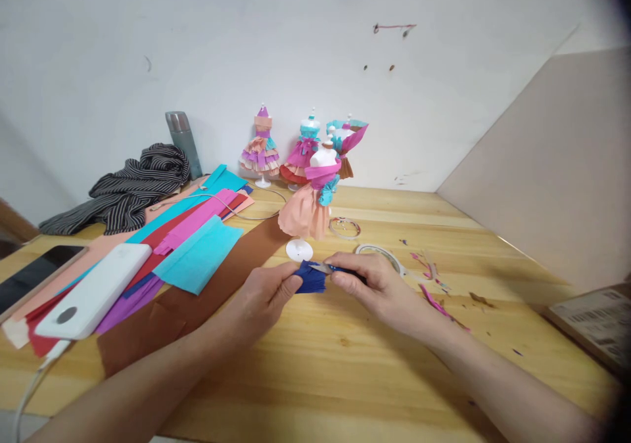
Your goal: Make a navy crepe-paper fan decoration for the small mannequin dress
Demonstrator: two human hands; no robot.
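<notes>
A small piece of dark blue crepe paper (312, 281) is pinched in my left hand (269, 292), low in the middle of the head view. My right hand (367, 279) is closed around the handle of scissors (320, 268), whose metal blades meet the paper's upper edge. Just beyond my hands stands a miniature dress form (323, 159) on a round white base, wearing a peach paper skirt (303, 211), a pink sash and a turquoise paper flower (327, 192).
Several other dressed forms (262, 144) stand by the wall. Crepe paper sheets (200, 256), a white power bank (93, 292), a phone (37, 275), a striped cloth (142, 183) and a flask (183, 142) lie left. Tape rolls (401, 269) and paper scraps (436, 302) are right, beside a cardboard box (594, 321).
</notes>
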